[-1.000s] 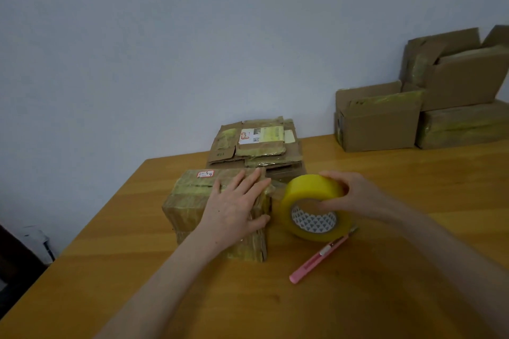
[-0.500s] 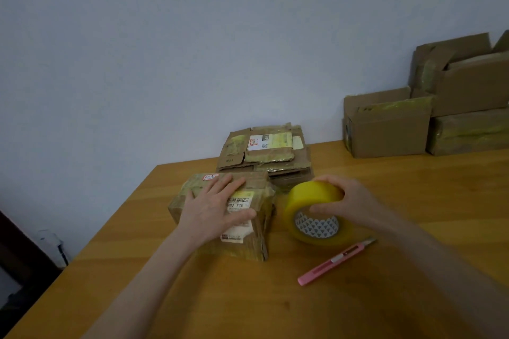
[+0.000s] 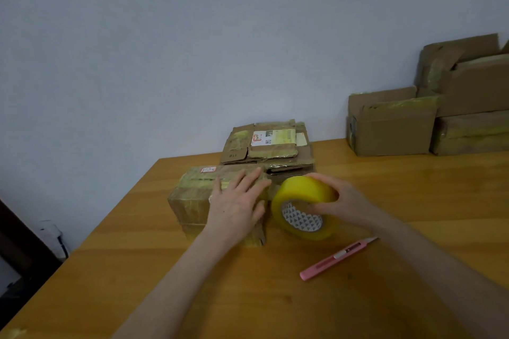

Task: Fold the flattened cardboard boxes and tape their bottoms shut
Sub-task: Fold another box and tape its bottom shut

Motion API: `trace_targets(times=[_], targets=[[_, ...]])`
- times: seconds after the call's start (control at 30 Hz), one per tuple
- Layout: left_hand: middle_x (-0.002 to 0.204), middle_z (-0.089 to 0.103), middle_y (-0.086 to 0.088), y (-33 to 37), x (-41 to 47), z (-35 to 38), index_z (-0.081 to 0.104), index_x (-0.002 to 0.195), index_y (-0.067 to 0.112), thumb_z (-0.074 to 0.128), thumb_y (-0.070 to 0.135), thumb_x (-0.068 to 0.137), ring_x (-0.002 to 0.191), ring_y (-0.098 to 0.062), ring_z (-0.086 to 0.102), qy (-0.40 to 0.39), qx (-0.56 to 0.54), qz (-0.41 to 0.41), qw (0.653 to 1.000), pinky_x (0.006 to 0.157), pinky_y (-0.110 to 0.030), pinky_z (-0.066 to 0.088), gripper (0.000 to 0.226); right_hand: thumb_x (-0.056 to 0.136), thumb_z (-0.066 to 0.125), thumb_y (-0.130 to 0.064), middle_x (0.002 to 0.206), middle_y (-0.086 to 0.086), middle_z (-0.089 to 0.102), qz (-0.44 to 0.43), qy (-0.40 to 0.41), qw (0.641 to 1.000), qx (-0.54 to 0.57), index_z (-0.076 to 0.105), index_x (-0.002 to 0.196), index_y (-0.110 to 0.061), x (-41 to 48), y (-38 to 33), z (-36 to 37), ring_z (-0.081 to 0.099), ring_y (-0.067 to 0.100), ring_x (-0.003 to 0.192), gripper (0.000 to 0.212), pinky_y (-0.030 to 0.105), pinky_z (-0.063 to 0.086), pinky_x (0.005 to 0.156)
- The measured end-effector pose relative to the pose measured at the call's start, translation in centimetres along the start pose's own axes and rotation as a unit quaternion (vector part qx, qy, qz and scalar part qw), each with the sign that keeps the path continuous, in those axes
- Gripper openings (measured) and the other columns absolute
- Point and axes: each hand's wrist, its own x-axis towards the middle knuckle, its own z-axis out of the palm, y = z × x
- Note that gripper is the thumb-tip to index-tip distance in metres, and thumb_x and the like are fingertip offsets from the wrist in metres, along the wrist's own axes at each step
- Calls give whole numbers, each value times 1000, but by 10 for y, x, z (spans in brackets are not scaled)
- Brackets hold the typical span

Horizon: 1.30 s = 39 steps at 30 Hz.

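A small folded cardboard box (image 3: 192, 201) wrapped in old yellowish tape sits on the wooden table (image 3: 413, 201). My left hand (image 3: 237, 206) lies flat on its top, fingers spread, pressing near its right edge. Just to the right, my right hand (image 3: 341, 201) grips a yellow tape roll (image 3: 300, 195) standing on edge against the box's right side. A short strip of tape runs from the roll onto the box. Behind them lies a stack of flattened boxes (image 3: 270, 145) with a white label.
A pink utility knife (image 3: 336, 258) lies on the table in front of the roll. Several assembled boxes (image 3: 394, 126) are piled at the back right against the wall. The table's left edge drops off beside a dark object (image 3: 16, 250).
My left hand slid left across the box top, uncovering a label, then came back toward the right edge. The roll stayed by the box's right side.
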Motion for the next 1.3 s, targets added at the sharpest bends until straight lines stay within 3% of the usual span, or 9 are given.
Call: trace_targets(times=[0.2, 0.37, 0.5, 0.6, 0.67, 0.73, 0.93, 1.2, 1.3], targets=[[146, 43, 5, -13, 0, 4, 44, 136, 37, 27, 48, 88, 132, -24, 44, 2, 20, 29, 999, 102, -62, 35, 52, 77, 74, -23, 111, -12, 42, 16, -20, 998, -65, 37, 120, -45, -1, 7, -23, 48, 3, 92, 61, 18, 42, 67], [153, 30, 6, -17, -1, 5, 32, 142, 41, 19, 54, 88, 140, -20, 30, -17, 13, 27, 999, 110, -58, 23, 57, 76, 75, -27, 122, -5, 42, 38, -50, 991, -118, 41, 129, -39, 3, 4, -35, 47, 15, 108, 64, 28, 48, 78], [157, 18, 5, -13, 1, -2, 23, 146, 40, 22, 56, 89, 145, -19, 18, -22, 10, 16, 1000, 115, -53, 11, 59, 73, 76, -34, 121, -4, 48, 38, -5, 993, -116, 45, 125, -35, 2, 4, -31, 52, 16, 106, 61, 32, 53, 79], [142, 46, -8, 17, -10, -14, 49, 134, 21, 35, 49, 91, 132, -25, 43, 76, -23, 60, 995, 109, -49, 34, 54, 71, 76, -41, 114, -4, 53, 30, 33, 992, -116, 48, 119, -32, 1, 6, -25, 55, 16, 101, 56, 33, 55, 77], [114, 62, -2, 52, -23, -14, 64, 113, 18, 47, 34, 88, 105, -17, 60, 158, -69, 128, 977, 88, -32, 52, 34, 68, 76, -45, 115, -3, 55, 24, 37, 992, -121, 51, 119, -31, 1, 5, -25, 56, 17, 102, 59, 39, 55, 81], [104, 61, 6, 90, -33, -13, 63, 108, 21, 46, 30, 91, 90, -9, 59, 91, -103, 132, 982, 75, -23, 53, 26, 68, 76, -47, 117, -2, 55, 21, 31, 992, -122, 51, 121, -30, -1, 3, -26, 56, 18, 103, 61, 42, 55, 82], [117, 52, -4, 139, -26, 26, 56, 119, 16, 42, 41, 98, 103, -25, 57, -106, -47, 31, 993, 74, -37, 46, 35, 70, 75, -47, 119, -3, 52, 27, 39, 990, -134, 49, 123, -31, -6, 1, -24, 53, 19, 106, 61, 43, 54, 85], [103, 62, -1, 96, -64, 13, 56, 107, 17, 43, 31, 95, 91, -20, 61, -99, -92, 9, 991, 76, -32, 51, 22, 71, 77, -41, 120, -1, 51, 32, 29, 993, -107, 49, 124, -28, -8, 1, -30, 54, 19, 107, 62, 42, 54, 85], [99, 61, 9, 60, -84, -8, 55, 117, 25, 43, 29, 97, 82, -6, 57, -22, -158, -20, 987, 72, -15, 46, 24, 72, 77, -37, 118, -2, 51, 35, 25, 994, -99, 49, 124, -27, -6, 3, -29, 54, 18, 104, 60, 36, 55, 82]])
